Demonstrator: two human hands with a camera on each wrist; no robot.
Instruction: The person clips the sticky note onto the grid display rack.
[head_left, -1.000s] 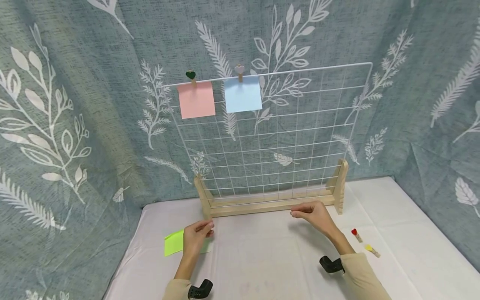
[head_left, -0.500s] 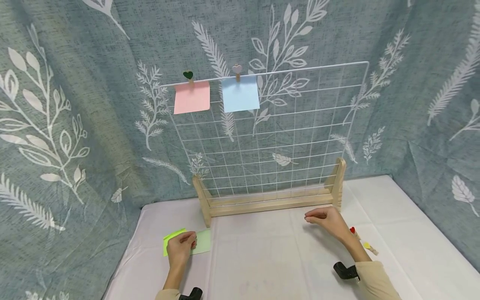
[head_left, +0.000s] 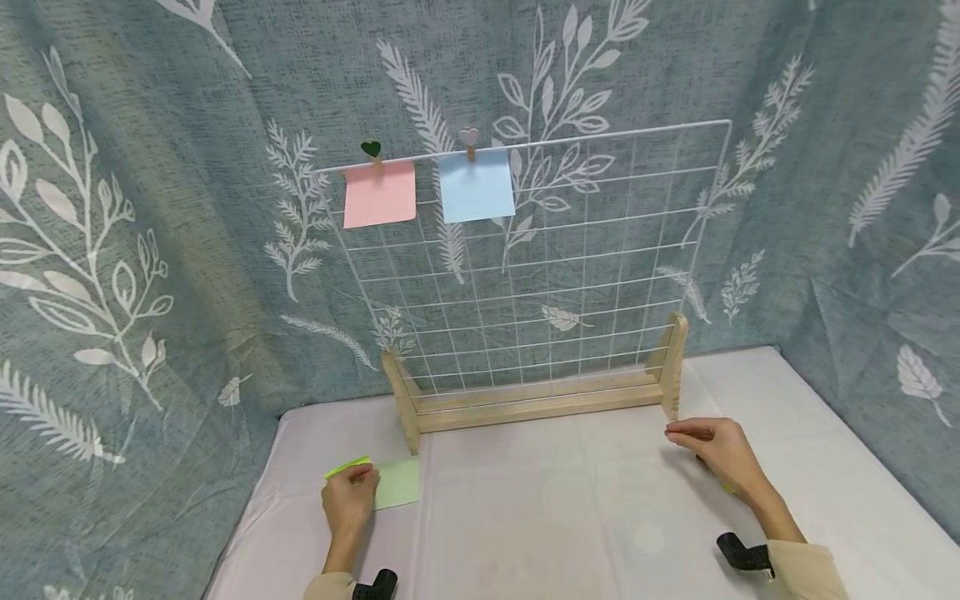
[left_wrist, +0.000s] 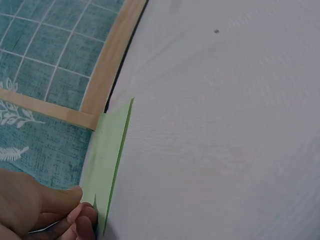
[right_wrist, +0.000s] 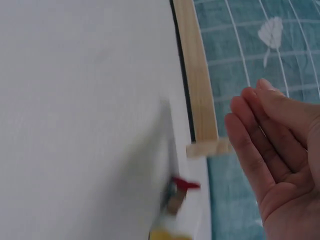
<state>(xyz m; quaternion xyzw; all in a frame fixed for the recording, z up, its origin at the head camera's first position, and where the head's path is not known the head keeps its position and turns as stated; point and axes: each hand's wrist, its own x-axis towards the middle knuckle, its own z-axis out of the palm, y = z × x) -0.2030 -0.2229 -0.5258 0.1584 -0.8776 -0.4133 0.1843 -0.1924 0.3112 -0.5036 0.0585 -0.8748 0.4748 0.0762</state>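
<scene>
Near right hand (head_left: 722, 451), red clip (right_wrist: 177, 197): right-wrist view shows, head barely.

The bench (head_left: 540, 508) spreads in front, a curtain (head_left: 630, 75) rising behind it and on either side. Near its back edge sits a stand (head_left: 540, 406) carrying a grid (head_left: 549, 283). Along the left part of the grid's top bar hang a left note (head_left: 380, 196) and a right note (head_left: 477, 187), apart. On the bench, an inner sheet (head_left: 397, 483) lies just before the stand's left foot, an outer sheet (head_left: 348, 467) further left, below the left grip (head_left: 348, 500). Rightward, a far clip (right_wrist: 178, 195) and a near clip (right_wrist: 170, 236) lie near the right grip (head_left: 727, 454) (mostly hidden behind it from the head).
</scene>
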